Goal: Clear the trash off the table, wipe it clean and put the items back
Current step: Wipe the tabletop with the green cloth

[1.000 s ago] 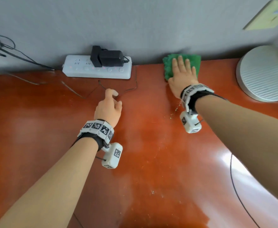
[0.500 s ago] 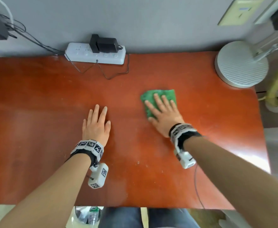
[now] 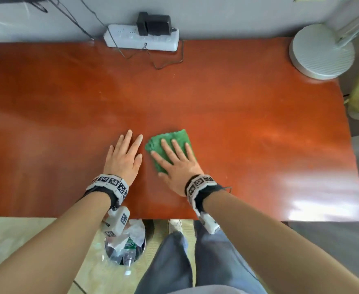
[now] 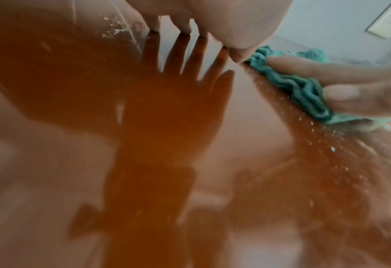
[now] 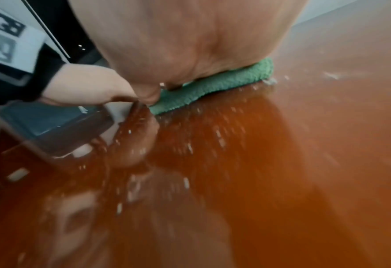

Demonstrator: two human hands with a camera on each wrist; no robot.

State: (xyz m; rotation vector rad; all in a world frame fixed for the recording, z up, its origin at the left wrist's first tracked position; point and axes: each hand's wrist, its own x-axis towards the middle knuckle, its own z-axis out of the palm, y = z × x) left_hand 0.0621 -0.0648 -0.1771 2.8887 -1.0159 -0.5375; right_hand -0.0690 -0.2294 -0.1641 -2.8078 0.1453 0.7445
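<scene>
A green cloth [image 3: 180, 136] lies on the glossy red-brown table [image 3: 248, 128], near its front edge. My right hand [image 3: 174, 158] presses flat on the cloth with straight, spread fingers. My left hand [image 3: 124, 154] rests flat on the bare table just left of the cloth, fingers straight. In the left wrist view the cloth [image 4: 304, 88] bunches under the right hand's fingers [image 4: 304, 67]. Pale crumbs [image 5: 222, 137] lie scattered on the table in front of the cloth [image 5: 212, 85] in the right wrist view.
A white power strip [image 3: 140, 38] with a black adapter [image 3: 155, 25] and thin cables sits at the back edge. A round white lamp base [image 3: 320, 52] stands at the back right corner. Below the front edge is a bin [image 3: 124, 247] holding plastic bottles, beside my legs.
My right hand has dragged the cloth from the back wall toward the front edge and leftward. My left hand flattened and drew back with it. The view pulled back.
</scene>
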